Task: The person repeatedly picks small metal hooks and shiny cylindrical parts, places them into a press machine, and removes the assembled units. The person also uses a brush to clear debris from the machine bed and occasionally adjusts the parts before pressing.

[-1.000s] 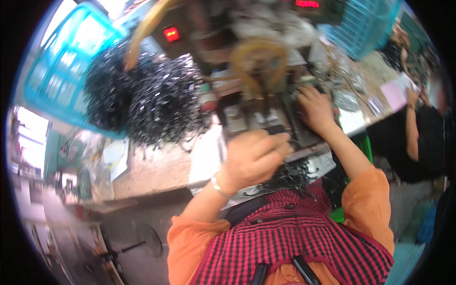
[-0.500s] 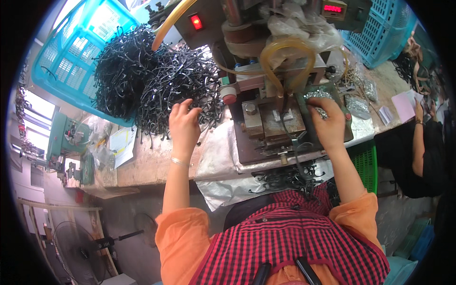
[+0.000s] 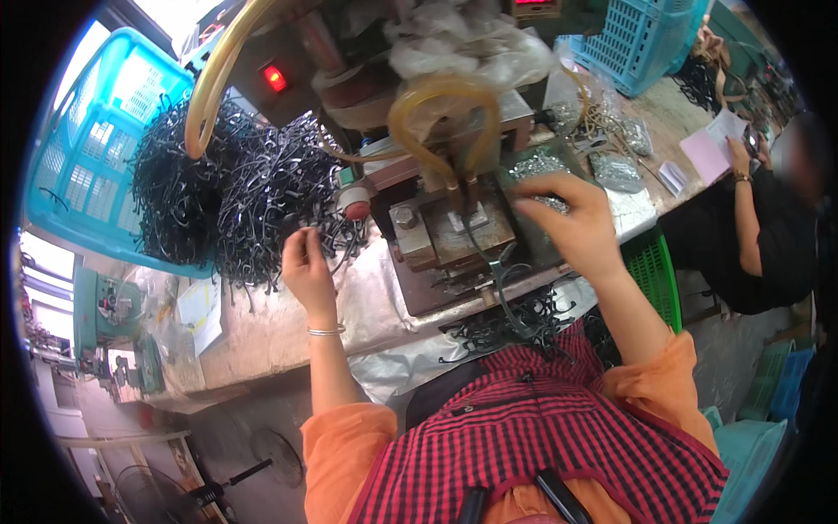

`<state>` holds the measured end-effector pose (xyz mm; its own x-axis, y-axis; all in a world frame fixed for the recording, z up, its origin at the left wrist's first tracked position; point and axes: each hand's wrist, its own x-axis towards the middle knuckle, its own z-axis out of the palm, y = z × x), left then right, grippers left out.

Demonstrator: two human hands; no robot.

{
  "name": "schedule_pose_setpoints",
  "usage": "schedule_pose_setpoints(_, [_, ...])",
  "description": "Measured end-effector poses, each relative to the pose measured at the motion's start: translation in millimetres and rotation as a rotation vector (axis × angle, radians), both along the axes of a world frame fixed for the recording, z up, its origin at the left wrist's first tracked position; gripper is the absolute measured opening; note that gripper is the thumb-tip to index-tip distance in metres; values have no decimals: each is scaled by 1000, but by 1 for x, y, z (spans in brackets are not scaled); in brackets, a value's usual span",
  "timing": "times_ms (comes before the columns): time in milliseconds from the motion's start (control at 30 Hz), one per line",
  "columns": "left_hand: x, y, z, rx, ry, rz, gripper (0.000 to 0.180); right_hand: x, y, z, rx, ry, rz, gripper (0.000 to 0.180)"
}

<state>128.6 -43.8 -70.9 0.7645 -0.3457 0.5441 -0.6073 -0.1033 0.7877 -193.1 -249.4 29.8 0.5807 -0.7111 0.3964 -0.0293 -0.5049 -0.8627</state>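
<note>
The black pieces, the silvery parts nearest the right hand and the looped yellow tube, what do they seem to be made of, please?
Black pieces: glossy, probably plastic or coated metal, given highlights on their curves.
Silvery parts: likely bright metal, judging by their hard glints.
Looped yellow tube: seemingly smooth flexible plastic or rubber, translucent and curving.

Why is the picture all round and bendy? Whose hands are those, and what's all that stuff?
Those are a person's own bare hands. A wide camera worn on their head looks down, so straight edges look bent. On the table stands a machine with yellow hoses. Left of it is a pile of black strips, partly in a blue basket. The left hand has its fingertips together at the pile's edge; the right hand is over silver bits. I can't tell if either holds anything.
</note>
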Motion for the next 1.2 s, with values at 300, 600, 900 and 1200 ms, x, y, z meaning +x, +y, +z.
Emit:
schedule_pose_setpoints(300, [-76,-15,73,-572,150,-336,5,44,12,-11,304,-234,126,46])
schedule_pose_setpoints(600, [-124,-46,152,-520,-152,-665,22,36,44,17,494,-407,155,49])
schedule_pose_setpoints(900, [-155,-53,126,-28,-877,-816,23,-29,-48,-90,-581,390,-460,18])
schedule_pose_setpoints(1200, [-160,-63,128,40,-791,-884,28,-9,-59,-88,-479,300,-459,13])
